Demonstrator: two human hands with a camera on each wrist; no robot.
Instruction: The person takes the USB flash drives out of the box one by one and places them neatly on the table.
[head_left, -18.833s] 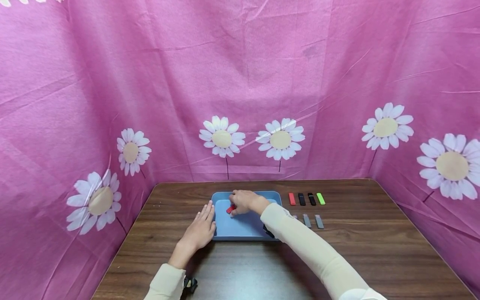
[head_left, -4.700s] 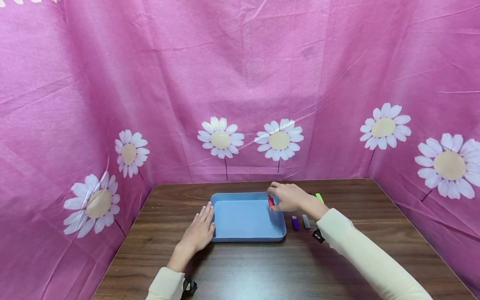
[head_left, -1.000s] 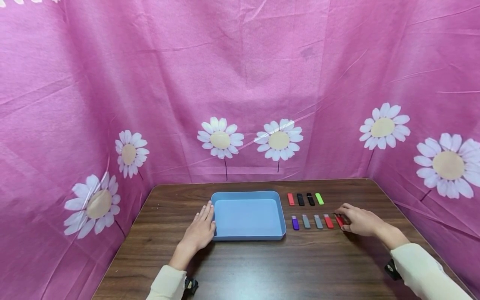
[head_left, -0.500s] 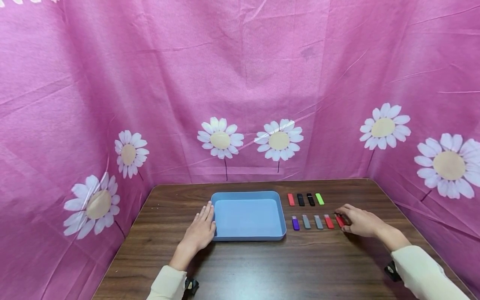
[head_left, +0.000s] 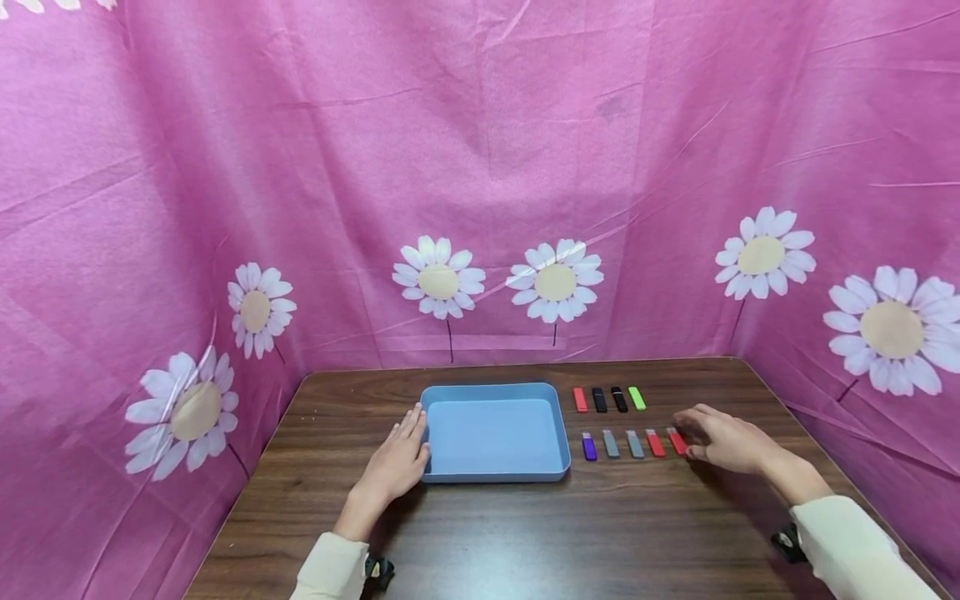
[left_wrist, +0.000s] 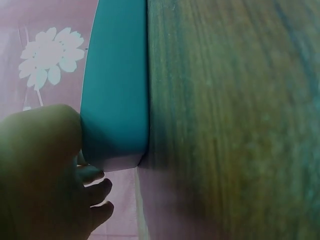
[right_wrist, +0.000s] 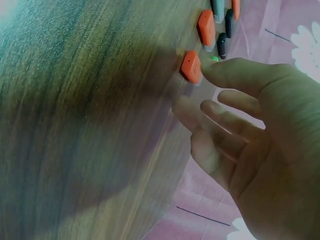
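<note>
My left hand (head_left: pixel 396 460) rests with straight fingers against the left wall of a light blue tray (head_left: pixel 495 478). In the left wrist view its thumb (left_wrist: pixel 47 132) lies by the tray's side (left_wrist: pixel 117 80). My right hand (head_left: pixel 727 440) hovers beside the rightmost red USB stick (head_left: pixel 677 442), fingers loosely bent and holding nothing. That stick (right_wrist: pixel 191 66) lies on the table just off the thumb in the right wrist view. Left of it in the front row lie another red USB stick (head_left: pixel 656 443), two grey USB sticks (head_left: pixel 634 444) and a purple USB stick (head_left: pixel 589 447).
A back row holds a red stick (head_left: pixel 580 399), two black sticks (head_left: pixel 599 400) and a lime green stick (head_left: pixel 637 397). The brown wooden table (head_left: pixel 495 542) meets a pink curtain (head_left: pixel 495 167) with daisies behind and at both sides.
The right hand took a red USB stick out of the tray, set it at the front row's right end, and has now let go, shifting slightly right. The left hand stays on the tray.
</note>
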